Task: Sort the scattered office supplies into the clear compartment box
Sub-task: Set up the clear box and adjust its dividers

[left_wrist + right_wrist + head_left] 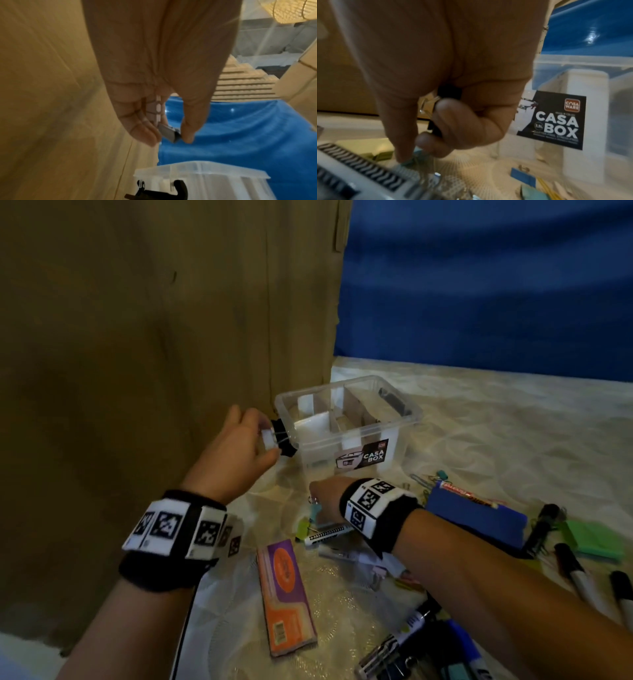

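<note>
Both forearms fill the lower part of the head view, each with a black wristband carrying square markers. Left hand (236, 446) pinches a small white block and a black binder clip (285, 440) just left of the clear compartment box (349, 424), which stands at mid-frame with white dividers and a CASA BOX label (364, 458). Right hand (436, 83), below the box, curls round a black clip while its fingertips (402, 158) press on a teal clip (410, 161) on the pale patterned cloth (513, 440). Lower down lie an orange-and-purple pack (286, 594), a blue pad (476, 518), a green pad (596, 539) and black-capped markers (572, 570). Brown cardboard (154, 337) fills the upper left, blue sheeting (496, 285) the upper right
</note>
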The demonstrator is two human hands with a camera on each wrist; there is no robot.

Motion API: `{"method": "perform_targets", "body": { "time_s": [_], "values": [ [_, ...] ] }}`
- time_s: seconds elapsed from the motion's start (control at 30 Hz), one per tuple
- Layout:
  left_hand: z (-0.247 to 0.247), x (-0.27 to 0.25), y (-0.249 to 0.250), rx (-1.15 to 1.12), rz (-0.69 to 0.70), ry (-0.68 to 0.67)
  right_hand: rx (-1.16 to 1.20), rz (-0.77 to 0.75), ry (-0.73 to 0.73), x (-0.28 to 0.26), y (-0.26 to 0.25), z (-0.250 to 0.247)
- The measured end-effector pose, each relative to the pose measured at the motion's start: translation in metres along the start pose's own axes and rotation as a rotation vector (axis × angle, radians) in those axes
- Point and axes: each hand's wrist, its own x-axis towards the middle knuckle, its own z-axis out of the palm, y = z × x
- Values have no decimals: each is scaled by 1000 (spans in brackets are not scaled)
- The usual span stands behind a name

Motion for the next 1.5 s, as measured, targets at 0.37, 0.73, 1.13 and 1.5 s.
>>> {"method": "perform_targets", "body": {
  "time_s": [0.37,0.73,1.13,1.5],
  "values": [
    [23,128,29,253,3,-146,198,-11,60,-53,-2,-26],
    [30,134,38,337,13,-417,323,71,91,-97,32,-26],
    [61,98,-17,36,-40,-179,527,44,406,-107,29,-92],
    [66,86,-16,-195,-64,-159,517,161,235,22,-4,-153]
  ]
}}
